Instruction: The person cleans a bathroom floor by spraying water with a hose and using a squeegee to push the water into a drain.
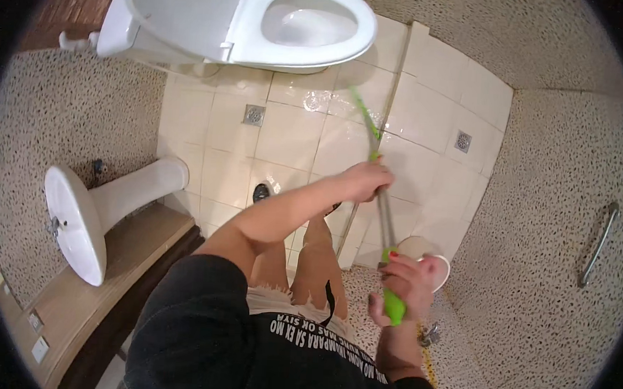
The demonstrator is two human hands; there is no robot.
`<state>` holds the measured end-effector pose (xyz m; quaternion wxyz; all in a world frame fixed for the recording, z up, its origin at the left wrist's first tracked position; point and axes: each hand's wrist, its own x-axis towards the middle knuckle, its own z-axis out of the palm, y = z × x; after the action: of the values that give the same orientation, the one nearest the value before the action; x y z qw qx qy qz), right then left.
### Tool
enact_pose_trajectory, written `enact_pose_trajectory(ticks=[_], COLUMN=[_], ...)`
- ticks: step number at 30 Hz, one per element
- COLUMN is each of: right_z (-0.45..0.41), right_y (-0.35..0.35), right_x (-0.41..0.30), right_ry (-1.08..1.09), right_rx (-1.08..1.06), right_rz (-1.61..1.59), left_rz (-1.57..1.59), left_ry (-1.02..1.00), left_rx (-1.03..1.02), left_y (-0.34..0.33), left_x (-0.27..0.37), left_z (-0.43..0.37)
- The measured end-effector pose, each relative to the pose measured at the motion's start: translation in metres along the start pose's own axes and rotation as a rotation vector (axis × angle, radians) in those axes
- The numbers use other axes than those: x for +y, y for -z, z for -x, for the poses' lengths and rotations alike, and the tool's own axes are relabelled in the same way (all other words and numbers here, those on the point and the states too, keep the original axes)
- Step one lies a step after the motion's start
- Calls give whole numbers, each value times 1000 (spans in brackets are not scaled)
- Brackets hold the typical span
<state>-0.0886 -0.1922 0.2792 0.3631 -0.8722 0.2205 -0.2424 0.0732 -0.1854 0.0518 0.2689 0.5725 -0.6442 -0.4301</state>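
A long-handled floor tool with a green head, a brush or a squeegee, reaches down to the wet tiles in front of the toilet. My left hand is closed around its grey pole, just behind the head. Lower in the view, my right hand holds the green grip at the pole's other end, slightly blurred. Part of the grip shows between its thumb and fingers. The white toilet stands beyond the tool's head, with its seat ring down and its lid raised.
A white pedestal sink stands at left, beside a wooden ledge. Metal drains lie in the floor, one left, one right. A low tiled curb crosses the floor. A round white container sits behind my right hand. The right wall carries a metal bar.
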Motion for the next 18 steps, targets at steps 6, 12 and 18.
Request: enact_pose_trajectory(ticks=[6,12,18], right_z=[-80,-49,0], right_y=[-112,-250,-358], right_x=[6,-67,-140], right_ry=[131,322,383], right_rx=[-124,-290,-549], right_rz=[-400,-536,-633], left_rz=[1143,373,1577], left_ry=[545,-91,587], left_rx=[-180,409,304], left_y=[36,13,28], left_x=[-87,-143,-150], left_z=[0,150,284])
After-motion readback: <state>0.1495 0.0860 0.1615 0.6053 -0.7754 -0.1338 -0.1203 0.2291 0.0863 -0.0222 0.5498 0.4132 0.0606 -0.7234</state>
